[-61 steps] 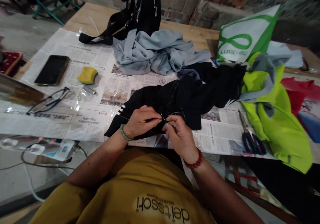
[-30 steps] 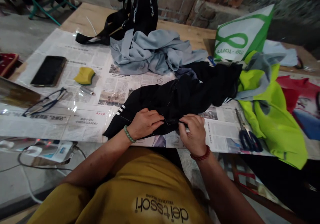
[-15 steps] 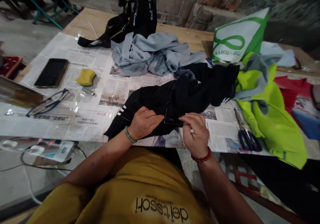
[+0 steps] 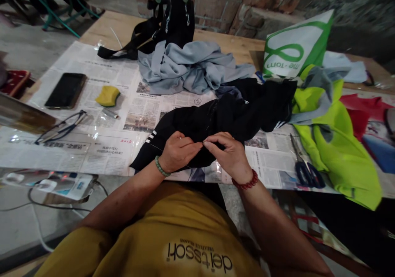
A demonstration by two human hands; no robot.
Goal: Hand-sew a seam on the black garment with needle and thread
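Observation:
Black garment (image 4: 191,120) with white stripes lies bunched across the table in front of me. Over its near part, my left hand (image 4: 179,151) is closed in a pinch, thumb and forefinger pointing right. My right hand (image 4: 230,153) pinches too, its fingertips meeting those of the left. Whatever sits between the fingertips is too small to make out. Scissors (image 4: 305,166) with dark handles lie to the right of my right hand, beside a neon yellow and grey garment (image 4: 345,145).
Newspaper (image 4: 101,133) under clear film covers the table. On the left are a phone (image 4: 66,90), a yellow sponge (image 4: 108,96), a small spool (image 4: 110,112), glasses (image 4: 61,129) and a brownish container (image 4: 24,112). Grey cloth (image 4: 194,67), a black bag (image 4: 175,13) and a green-white bag (image 4: 296,46) stand behind.
My right hand has moved left and its fingertips now meet my left hand's. A thin pale thread-like line seen between the hands earlier no longer shows. My left hand stays in place.

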